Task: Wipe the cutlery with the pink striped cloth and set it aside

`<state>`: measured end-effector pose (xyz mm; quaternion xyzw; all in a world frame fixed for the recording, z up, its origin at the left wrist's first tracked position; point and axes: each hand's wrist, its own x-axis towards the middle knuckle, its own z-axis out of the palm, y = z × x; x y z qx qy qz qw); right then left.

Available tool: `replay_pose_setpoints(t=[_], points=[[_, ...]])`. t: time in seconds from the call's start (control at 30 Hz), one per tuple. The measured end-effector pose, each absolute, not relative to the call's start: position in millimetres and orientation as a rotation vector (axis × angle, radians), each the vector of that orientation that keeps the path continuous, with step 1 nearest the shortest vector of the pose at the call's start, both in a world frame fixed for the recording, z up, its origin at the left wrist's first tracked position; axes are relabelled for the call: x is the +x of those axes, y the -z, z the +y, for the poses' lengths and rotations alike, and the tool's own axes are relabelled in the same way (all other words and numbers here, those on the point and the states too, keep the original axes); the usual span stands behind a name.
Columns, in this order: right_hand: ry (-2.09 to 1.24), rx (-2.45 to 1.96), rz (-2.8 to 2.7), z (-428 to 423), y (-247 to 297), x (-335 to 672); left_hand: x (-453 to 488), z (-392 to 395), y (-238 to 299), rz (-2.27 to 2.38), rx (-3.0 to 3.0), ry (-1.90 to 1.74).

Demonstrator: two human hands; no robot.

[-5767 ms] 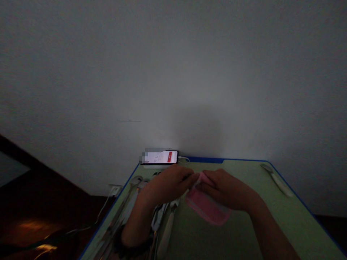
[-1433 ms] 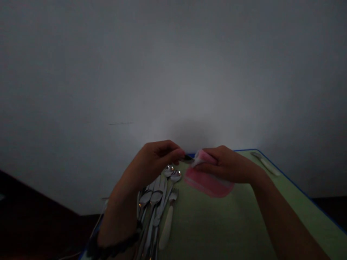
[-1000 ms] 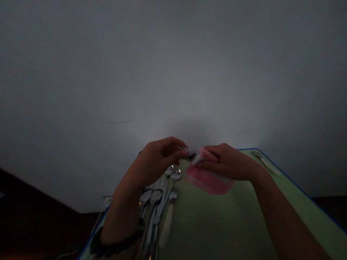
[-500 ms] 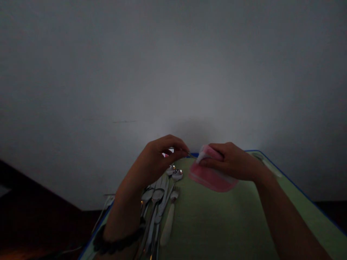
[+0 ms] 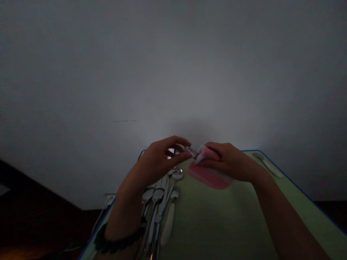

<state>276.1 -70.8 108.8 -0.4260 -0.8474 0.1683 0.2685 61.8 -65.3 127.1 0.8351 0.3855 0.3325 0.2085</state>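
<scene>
My left hand (image 5: 165, 153) pinches the shiny end of a piece of metal cutlery (image 5: 192, 152) between thumb and fingers; which kind it is does not show. My right hand (image 5: 227, 159) is closed on a pink and white cloth (image 5: 211, 175), which is folded round the other end of that cutlery. The loose part of the cloth hangs below my right fingers. Under my left forearm lie several spoons (image 5: 157, 195) and knives in a bunch. Beside them rests a fork with a pale handle (image 5: 168, 224).
A pale-handled spoon (image 5: 268, 165) lies alone near the right edge of the green table (image 5: 217, 224), which has a blue rim. A grey wall (image 5: 189, 72) rises right behind the table. At the left, a white cable (image 5: 100, 216) hangs beside the table edge.
My left fingers have opened slightly and more of the metal end shows between them and the cloth. The right hand has shifted a little left, uncovering the spoon at the right.
</scene>
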Motion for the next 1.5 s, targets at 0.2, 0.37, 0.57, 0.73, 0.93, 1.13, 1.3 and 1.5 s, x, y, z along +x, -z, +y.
replay_pose_setpoints(t=[0.2, 0.37, 0.57, 0.73, 0.93, 1.13, 1.3, 1.5], points=[[-0.403, -1.183, -2.258, -69.2, -106.1, 277.0, 64.2, -66.7, -126.1, 1.043, 2.325, -0.861], [-0.359, -1.246, -2.233, -68.5, -104.2, 277.8, 66.0, -68.1, -125.9, 0.997, 2.348, -0.858], [-0.332, -1.224, -2.261, -65.7, -100.0, 277.5, 65.0, -67.1, -123.2, 1.061, 2.316, -0.704], [-0.337, -1.183, -2.228, -64.6, -99.4, 277.6, 68.0, -65.6, -120.2, 1.127, 2.433, -0.6], [-0.413, -1.125, -2.311, -64.9, -98.6, 277.0, 78.0, -68.6, -122.1, 1.206, 2.607, -0.501], [-0.447, -1.089, -2.257, -65.3, -99.8, 274.6, 81.1, -67.3, -120.4, 1.217, 2.711, -0.53], [-0.426, -1.061, -2.246, -68.4, -103.7, 275.1, 79.6, -67.2, -115.3, 1.11, 2.764, -0.512], [-0.411, -1.095, -2.267, -69.1, -104.6, 275.4, 83.7, -67.5, -113.4, 1.218, 2.778, -0.506]])
